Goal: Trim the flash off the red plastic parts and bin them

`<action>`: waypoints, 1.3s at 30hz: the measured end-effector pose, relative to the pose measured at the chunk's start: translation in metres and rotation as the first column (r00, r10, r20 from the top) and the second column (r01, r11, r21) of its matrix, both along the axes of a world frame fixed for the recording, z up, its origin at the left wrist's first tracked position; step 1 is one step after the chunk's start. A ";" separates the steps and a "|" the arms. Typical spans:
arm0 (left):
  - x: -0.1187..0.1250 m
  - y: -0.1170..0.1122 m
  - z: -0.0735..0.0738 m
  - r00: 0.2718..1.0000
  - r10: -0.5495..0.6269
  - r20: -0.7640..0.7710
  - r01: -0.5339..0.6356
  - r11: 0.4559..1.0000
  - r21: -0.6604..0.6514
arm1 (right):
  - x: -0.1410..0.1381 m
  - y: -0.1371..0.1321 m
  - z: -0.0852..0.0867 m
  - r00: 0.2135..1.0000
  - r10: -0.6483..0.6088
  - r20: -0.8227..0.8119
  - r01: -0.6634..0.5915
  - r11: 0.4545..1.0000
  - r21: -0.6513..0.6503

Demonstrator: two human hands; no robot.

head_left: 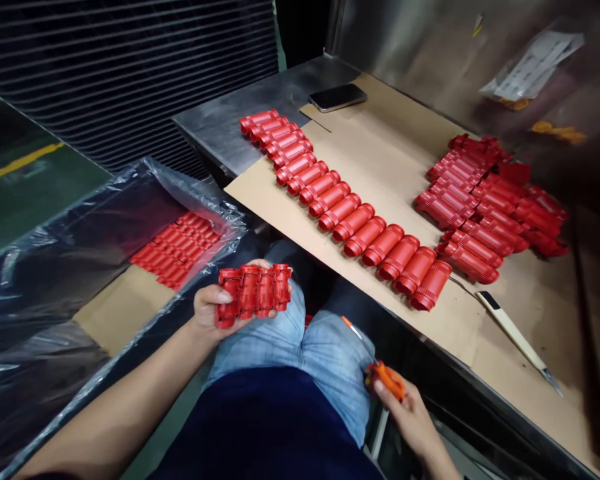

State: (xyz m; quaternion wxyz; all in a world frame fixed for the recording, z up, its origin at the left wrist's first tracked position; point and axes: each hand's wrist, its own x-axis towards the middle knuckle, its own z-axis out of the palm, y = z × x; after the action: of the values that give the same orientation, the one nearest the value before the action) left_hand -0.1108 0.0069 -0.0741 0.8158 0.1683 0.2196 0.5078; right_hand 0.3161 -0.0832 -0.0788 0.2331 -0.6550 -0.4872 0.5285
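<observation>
Above my lap, my left hand [213, 310] is closed around a short row of red plastic tubes [249, 292], lined up side by side with the thumb over the nearest one. Lower right, my right hand [405, 407] grips an orange-handled tool [390, 380]. A thin shaft runs from it toward my knee, with an orange-and-white piece [351, 325] at its far end; its exact kind is unclear. On the cardboard sheet [380, 147], a long curved row of similar red tubes [340, 210] lies along the near edge.
A pile of red tubes [495, 207] sits on the bench's right side. Beside it lies a utility knife [517, 337] with its blade out. A phone [338, 97] rests at the back. To my left stands a plastic-lined box [105, 193] holding red tubes and a cardboard piece [125, 310].
</observation>
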 end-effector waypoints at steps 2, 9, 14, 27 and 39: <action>-0.006 -0.001 -0.004 0.999 0.016 -0.046 -0.015 1.000 0.023 | -0.017 -0.001 0.019 0.972 0.220 0.081 -0.229 0.963 0.142; -0.021 -0.001 -0.019 0.977 0.121 -0.173 -0.103 0.988 0.112 | -0.095 0.033 0.104 0.786 0.569 0.242 -0.615 0.762 0.203; -0.030 -0.004 -0.032 0.952 0.221 -0.212 -0.193 0.970 0.148 | -0.131 0.051 0.130 0.783 0.614 0.097 -0.614 0.789 -0.035; -0.049 -0.015 -0.028 0.973 0.202 -0.112 -0.177 0.963 0.201 | -0.142 0.093 0.125 0.859 0.511 -0.044 -0.511 0.859 -0.006; -0.061 -0.014 -0.012 0.942 0.336 -0.028 -0.334 0.941 0.051 | -0.139 0.095 0.134 0.817 0.576 -0.035 -0.577 0.814 -0.060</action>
State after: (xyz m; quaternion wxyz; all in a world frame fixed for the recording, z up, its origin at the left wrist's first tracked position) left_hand -0.1719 -0.0066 -0.0860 0.7095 0.1559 0.2481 0.6409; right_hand 0.1770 0.0116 0.0548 0.0435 -0.4802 -0.6425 0.5955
